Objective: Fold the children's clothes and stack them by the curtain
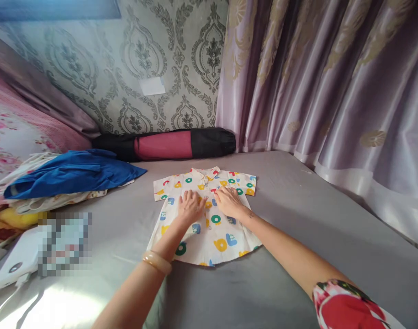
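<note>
White cloth printed with bright yellow, blue, green and red shapes makes up the small shirt [203, 240], which lies front up on the grey sheet [298, 224], collar [197, 172] farthest from the person and both short sleeves laid out sideways. From where I stand, the left hand [191, 208] rests on the chest with fingers spread, its thumb towards the front opening [209, 227]. The right hand [229, 201] sits just across that line, fingers bent down to the cloth; whether they pinch it or merely press, I cannot tell. I judge the step in hand to be flattening and squaring the front. The next move, I'd say, calls for easing both palms outward and down to the hem, keeping the two front edges aligned. Beside all this, a blue garment [82, 171] lies well apart, to the left.
</note>
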`<state>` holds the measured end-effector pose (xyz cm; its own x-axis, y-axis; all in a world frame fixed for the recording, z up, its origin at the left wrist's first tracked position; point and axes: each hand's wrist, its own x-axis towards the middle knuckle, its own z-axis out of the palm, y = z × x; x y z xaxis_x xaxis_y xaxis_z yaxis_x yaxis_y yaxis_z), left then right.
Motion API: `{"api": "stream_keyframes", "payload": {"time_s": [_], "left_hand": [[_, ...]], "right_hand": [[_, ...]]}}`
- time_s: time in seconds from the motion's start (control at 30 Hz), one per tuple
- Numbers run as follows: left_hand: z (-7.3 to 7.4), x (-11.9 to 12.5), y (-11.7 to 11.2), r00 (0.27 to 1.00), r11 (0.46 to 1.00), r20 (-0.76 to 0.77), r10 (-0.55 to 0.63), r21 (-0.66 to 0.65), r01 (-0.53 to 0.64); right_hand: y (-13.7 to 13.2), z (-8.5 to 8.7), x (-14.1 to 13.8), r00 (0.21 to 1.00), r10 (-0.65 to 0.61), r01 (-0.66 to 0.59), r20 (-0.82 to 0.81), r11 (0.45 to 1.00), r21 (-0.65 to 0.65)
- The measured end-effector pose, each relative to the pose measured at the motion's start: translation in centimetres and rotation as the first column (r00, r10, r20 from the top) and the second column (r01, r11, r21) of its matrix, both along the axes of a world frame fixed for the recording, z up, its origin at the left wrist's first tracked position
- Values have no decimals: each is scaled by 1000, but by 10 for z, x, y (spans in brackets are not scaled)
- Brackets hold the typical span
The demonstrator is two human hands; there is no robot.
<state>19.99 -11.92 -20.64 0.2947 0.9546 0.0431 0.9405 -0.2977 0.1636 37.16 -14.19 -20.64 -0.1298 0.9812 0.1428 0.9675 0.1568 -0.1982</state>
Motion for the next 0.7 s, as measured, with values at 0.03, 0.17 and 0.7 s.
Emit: {"api": "stream_keyframes", "payload": {"time_s": [0.03,0.17,0.7], "left_hand": [[-4,7,-3,1000,1000,12,-6,-25,7],[-19,23,-18,999,995,15,-34,-92,35],[-21,16,-20,988,999,153,-27,28,23]], "right_hand": [[13,0,-2,1000,-18,18,-13,1000,5],[66,-3,-9,995,-98,96,-35,994,-59],[135,-22,-6,973,-220,225,71,970,-88]]}}
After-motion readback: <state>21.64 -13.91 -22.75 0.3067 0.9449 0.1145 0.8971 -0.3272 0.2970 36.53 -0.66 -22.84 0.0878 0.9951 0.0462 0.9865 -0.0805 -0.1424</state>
